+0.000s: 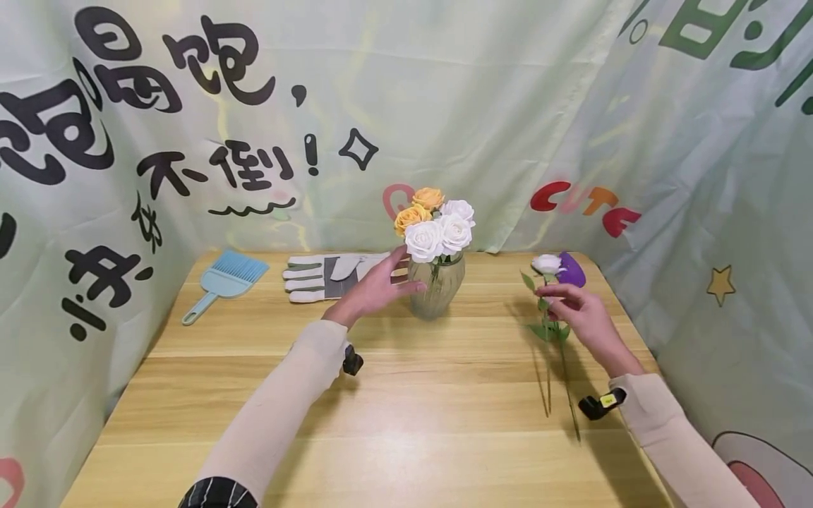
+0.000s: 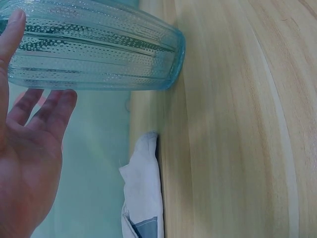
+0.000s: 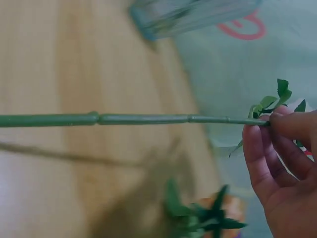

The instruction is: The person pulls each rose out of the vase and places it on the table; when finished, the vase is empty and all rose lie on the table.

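Note:
My right hand (image 1: pixel 587 321) pinches the green stem (image 3: pixel 143 119) of a white artificial rose (image 1: pixel 547 264) between thumb and fingertips. The bloom is up and the long stem hangs down over the table's right side. My left hand (image 1: pixel 381 282) is at the left side of a ribbed clear glass vase (image 1: pixel 435 300), thumb in front and other fingers spread at its far side. In the left wrist view, the thumb overlaps the vase; firm contact cannot be told. White roses (image 1: pixel 438 236) and orange roses (image 1: pixel 413 219) stand in the vase.
A grey-and-white work glove (image 1: pixel 311 279) lies left of the vase, near a blue dustpan-shaped tool (image 1: pixel 235 275). A purple object (image 1: pixel 571 270) is behind the held rose. The right wrist view shows a blurred orange flower (image 3: pixel 230 206) with leaves. Printed cloth hangs behind the table.

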A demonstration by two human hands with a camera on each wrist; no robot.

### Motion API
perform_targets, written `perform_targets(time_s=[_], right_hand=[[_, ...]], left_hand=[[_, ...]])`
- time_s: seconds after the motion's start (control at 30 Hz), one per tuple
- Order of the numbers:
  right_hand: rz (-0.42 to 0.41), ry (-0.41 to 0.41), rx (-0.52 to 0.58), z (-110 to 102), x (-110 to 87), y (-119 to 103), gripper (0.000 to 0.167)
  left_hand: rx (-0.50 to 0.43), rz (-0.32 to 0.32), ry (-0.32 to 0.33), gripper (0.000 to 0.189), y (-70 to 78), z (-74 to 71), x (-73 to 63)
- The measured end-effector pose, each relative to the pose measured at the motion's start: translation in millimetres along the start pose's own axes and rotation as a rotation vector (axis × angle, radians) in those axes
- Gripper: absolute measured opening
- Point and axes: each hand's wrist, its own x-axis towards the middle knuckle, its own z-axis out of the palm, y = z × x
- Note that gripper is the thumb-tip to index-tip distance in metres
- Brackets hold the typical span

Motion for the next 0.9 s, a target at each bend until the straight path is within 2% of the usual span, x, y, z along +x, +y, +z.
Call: perform_targets(time_s=[0.1, 0.23, 0.37, 0.67, 0.8, 0.9], right_hand=[[0.04, -0.049, -0.06, 11.6, -6.8, 14.3, 0.032], [0.107, -0.06, -0.094, 26.5, -12.2, 26.7, 0.031], [0.172, -0.052, -0.18, 38.4, -15.5, 36.6, 0.029], [0.193, -0.022, -0.289, 43.5, -16.5, 48.1, 0.025], [0.212, -0.015, -0.335, 43.1, -15.6, 46.6, 0.025], [0.193, 0.006, -0.371, 38.6, -15.3, 39.1, 0.026]], left_hand=[[-0.01, -0.004, 0.004, 0.096, -0.5, -0.1, -0.2], [-0.013, -0.004, 0.003, 0.094, -1.0, -0.2, -0.4], [-0.019, -0.005, 0.002, 0.094, -0.8, -0.1, -0.7], [-0.031, -0.008, -0.005, 0.093, 0.9, 0.7, -0.8], [-0.029, -0.008, -0.004, 0.092, 1.0, 0.6, -0.8], [-0.025, -0.01, -0.001, 0.093, 0.6, 0.6, -0.3]])
